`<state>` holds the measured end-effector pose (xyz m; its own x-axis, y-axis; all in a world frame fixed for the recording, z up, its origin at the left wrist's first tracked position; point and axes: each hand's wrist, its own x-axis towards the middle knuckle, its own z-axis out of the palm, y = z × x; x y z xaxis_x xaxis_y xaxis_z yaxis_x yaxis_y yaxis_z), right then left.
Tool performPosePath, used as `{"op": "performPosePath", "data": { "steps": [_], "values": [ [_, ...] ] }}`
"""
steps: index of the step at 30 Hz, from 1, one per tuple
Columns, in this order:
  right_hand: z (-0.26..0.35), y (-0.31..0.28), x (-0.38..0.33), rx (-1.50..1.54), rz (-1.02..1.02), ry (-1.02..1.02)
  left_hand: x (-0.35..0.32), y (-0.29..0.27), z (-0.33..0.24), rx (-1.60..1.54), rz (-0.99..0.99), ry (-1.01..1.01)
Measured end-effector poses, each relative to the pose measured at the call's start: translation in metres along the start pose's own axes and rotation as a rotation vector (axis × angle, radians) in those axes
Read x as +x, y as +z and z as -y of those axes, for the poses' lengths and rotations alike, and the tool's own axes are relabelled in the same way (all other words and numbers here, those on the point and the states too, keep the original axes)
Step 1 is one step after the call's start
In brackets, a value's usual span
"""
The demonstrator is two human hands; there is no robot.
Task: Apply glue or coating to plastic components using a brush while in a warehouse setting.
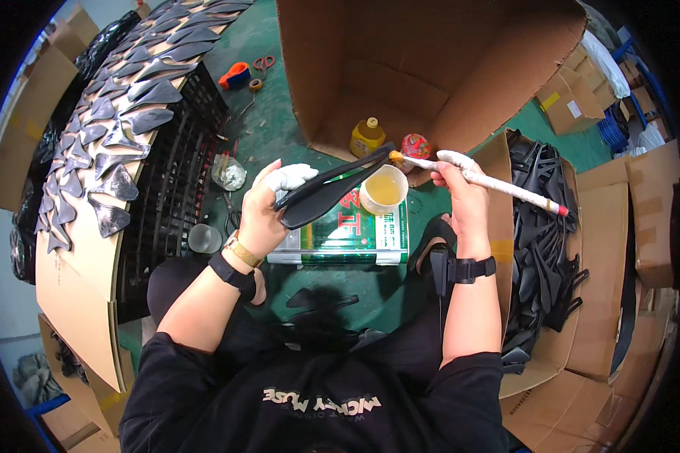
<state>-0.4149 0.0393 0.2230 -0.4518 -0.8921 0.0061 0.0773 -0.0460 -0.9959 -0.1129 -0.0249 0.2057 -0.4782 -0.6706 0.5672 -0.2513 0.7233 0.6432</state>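
Observation:
My left hand [263,202], with white wrapping on its fingers, is closed on the wide end of a long black shoe part [317,201]. That part has a split, curved shape and narrows toward the upper right. My right hand [467,202], also partly wrapped in white, grips a brush [510,187] with a white-wrapped handle and a red end. The brush's orange tip meets the part's narrow end. Just below stands a white cup [384,190] of yellowish liquid, on a green metal can [325,245] lying flat.
A large open carton [400,60] stands ahead, with a yellow bottle [368,138] at its near edge. Black pieces cover a cardboard sheet [79,279] on a black crate [155,204] at left. At right, a carton [499,162] holds similar parts. Red scissors [263,63] lie on the green floor.

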Motion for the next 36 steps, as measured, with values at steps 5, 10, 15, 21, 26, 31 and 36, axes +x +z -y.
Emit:
{"op": "performPosePath", "data": {
  "steps": [5,10,15,21,26,31,36],
  "values": [
    [0.004,0.007,-0.010,0.029,0.102,-0.005,0.000,0.005,-0.001,-0.008,-0.017,-0.046],
    [0.017,0.009,-0.020,0.164,0.184,-0.057,-0.006,0.030,0.006,-0.278,-0.165,-0.386],
    [0.017,0.013,-0.028,0.447,0.232,-0.083,0.004,0.042,-0.003,-0.543,-0.160,-0.507],
    [0.018,0.010,-0.023,-0.059,-0.012,-0.278,0.008,0.047,-0.007,-0.566,-0.187,-0.546],
    [0.019,0.031,-0.041,0.055,0.252,-0.221,0.007,0.049,-0.003,-0.618,-0.208,-0.543],
    [0.028,0.035,-0.043,-0.009,0.125,-0.267,0.006,0.056,0.003,-0.604,-0.220,-0.567],
    [0.039,0.070,-0.069,-0.220,0.365,-0.593,0.006,0.047,-0.006,-0.325,-0.149,-0.640]
  ]
}}
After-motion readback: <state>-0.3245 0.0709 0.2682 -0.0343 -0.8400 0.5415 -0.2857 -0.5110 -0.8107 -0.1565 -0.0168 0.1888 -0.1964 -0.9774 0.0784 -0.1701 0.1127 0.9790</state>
